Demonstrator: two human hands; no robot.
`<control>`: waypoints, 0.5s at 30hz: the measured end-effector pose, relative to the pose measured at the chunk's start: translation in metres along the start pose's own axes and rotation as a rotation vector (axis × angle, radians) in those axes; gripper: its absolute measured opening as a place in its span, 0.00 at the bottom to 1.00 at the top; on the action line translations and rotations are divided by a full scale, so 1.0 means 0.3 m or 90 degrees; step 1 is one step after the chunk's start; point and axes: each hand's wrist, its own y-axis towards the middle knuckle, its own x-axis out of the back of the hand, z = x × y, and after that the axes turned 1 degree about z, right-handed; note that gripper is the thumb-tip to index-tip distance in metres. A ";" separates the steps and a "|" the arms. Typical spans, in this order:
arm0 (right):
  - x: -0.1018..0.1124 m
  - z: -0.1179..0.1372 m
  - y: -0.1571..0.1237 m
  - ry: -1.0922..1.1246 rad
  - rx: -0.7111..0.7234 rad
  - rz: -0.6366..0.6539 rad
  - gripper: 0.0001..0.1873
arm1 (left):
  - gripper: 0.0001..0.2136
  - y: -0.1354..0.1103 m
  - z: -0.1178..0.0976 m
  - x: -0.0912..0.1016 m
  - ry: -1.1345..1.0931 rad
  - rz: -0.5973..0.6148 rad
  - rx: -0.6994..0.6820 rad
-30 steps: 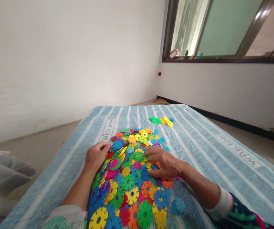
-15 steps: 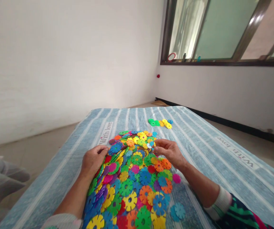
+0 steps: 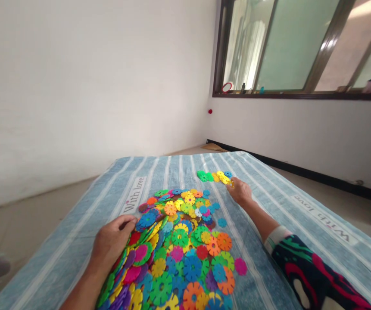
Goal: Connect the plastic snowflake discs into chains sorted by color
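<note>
A big pile of flat, notched plastic discs (image 3: pixel 175 249) in several colours lies on a blue striped blanket (image 3: pixel 285 224). My left hand (image 3: pixel 112 241) rests curled on the pile's left edge, fingers bent against the discs. My right hand (image 3: pixel 241 190) is stretched far forward to a small separate row of green, orange, yellow and blue discs (image 3: pixel 213 176). Its fingers pinch a yellow disc (image 3: pixel 229 182) at the near right end of that row.
The blanket carries "With love" lettering (image 3: pixel 134 195) and covers a low bed. Bare floor lies to the left and right. A white wall stands behind, with a window sill (image 3: pixel 301 92) holding small items at the upper right.
My right hand left the big pile with a yellow disc and reached forward to the small row. The left hand stayed on the pile. The camera tilted slightly.
</note>
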 end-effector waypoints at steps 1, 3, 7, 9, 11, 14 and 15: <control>-0.006 0.009 0.016 -0.022 0.003 0.013 0.19 | 0.13 0.000 0.002 0.002 0.004 -0.001 0.001; -0.016 0.024 0.040 -0.048 0.009 0.032 0.19 | 0.13 0.001 0.005 0.004 0.012 -0.004 0.002; -0.028 0.041 0.062 -0.067 0.012 0.034 0.19 | 0.13 0.003 0.000 0.003 0.016 -0.019 0.001; -0.034 0.042 0.065 -0.074 0.009 0.032 0.19 | 0.12 0.001 -0.006 0.003 0.016 -0.030 -0.003; -0.041 0.042 0.067 -0.078 0.007 0.031 0.19 | 0.12 -0.001 -0.012 0.003 0.017 -0.037 -0.008; -0.054 0.039 0.070 -0.082 0.006 0.026 0.19 | 0.11 -0.004 -0.016 0.004 0.017 -0.035 -0.005; -0.058 0.039 0.071 -0.083 0.008 0.022 0.19 | 0.11 -0.004 -0.017 0.005 0.017 -0.032 -0.002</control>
